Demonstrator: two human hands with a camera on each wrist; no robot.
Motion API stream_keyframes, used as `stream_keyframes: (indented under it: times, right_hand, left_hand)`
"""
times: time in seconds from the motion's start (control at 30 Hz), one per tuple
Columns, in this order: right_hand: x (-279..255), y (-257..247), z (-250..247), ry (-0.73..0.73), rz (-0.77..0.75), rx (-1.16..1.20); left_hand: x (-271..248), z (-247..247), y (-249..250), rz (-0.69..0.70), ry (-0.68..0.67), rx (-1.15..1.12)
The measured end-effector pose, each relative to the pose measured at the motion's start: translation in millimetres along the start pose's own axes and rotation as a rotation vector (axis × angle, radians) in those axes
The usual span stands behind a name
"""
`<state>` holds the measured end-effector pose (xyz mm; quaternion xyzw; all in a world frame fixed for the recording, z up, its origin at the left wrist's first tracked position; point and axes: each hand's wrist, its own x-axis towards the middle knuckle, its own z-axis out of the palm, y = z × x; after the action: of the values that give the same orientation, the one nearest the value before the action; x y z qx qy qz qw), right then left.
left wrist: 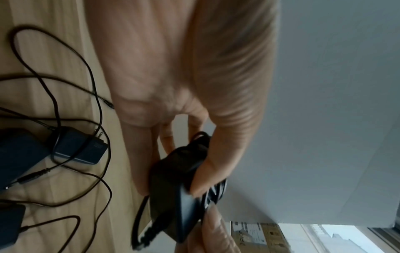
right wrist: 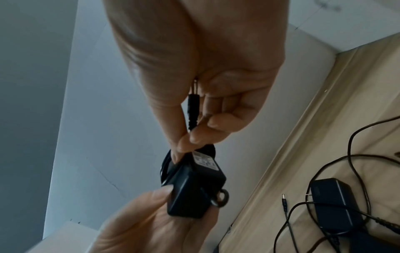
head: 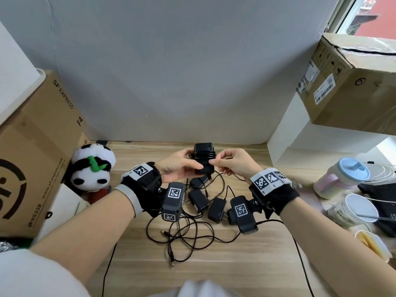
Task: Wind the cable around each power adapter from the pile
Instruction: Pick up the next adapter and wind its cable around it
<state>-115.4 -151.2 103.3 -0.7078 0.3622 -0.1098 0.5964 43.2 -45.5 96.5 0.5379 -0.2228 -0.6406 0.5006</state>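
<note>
My left hand [head: 182,163] grips a black power adapter [head: 203,156] above the wooden table, thumb on its front and fingers behind it [left wrist: 179,172]. Several turns of its thin black cable [head: 203,154] lie round the body. My right hand [head: 229,161] pinches the cable's end beside the adapter; the barrel plug [right wrist: 192,106] points back into my palm, and the adapter [right wrist: 190,188] hangs just beyond my fingertips. Below my hands lies the pile of black adapters [head: 198,200] with loose tangled cables [head: 184,232].
A large cardboard box [head: 36,146] and a panda plush [head: 92,168] stand at the left. At the right are another cardboard box [head: 351,82] on a white shelf, a pastel cup [head: 340,179] and paper cups [head: 355,211]. A grey wall closes the back.
</note>
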Motion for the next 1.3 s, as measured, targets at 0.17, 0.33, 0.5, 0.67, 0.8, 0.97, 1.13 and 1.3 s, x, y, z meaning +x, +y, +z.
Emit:
stream_keyframes:
  times: [0.17,0.33,0.5,0.67,0.8,0.97,1.13,1.3]
  right_hand:
    - [-1,0,-1,-0.059,-0.007,-0.067]
    - [0,4,1,-0.029,-0.005,0.001]
    - [0,6,3,0.068,-0.002,0.290]
    - [1,2,10,0.114,0.025,0.345]
    - [-1,-1,15,0.136,0.036,0.206]
    - [3,0,15,0.211,0.070,0.193]
    - [2,-4,17,0.126,0.254,0.360]
    - [4,4,22,0.059,0.340,0.537]
  left_hand:
    - [-1,5,1,-0.083,0.021,-0.057]
    - [5,3,0,-0.046,0.140,0.107]
    - [13,0,0,0.065,0.349,0.007]
    - [14,3,0,0.079,0.364,-0.069]
    - [13,7,-1,0.079,0.337,-0.108]
    - [12,10,-5,0.072,0.345,0.025]
    - [16,10,-15,0.088,0.370,0.166]
    - [18,5,-16,0.152,0.420,0.392]
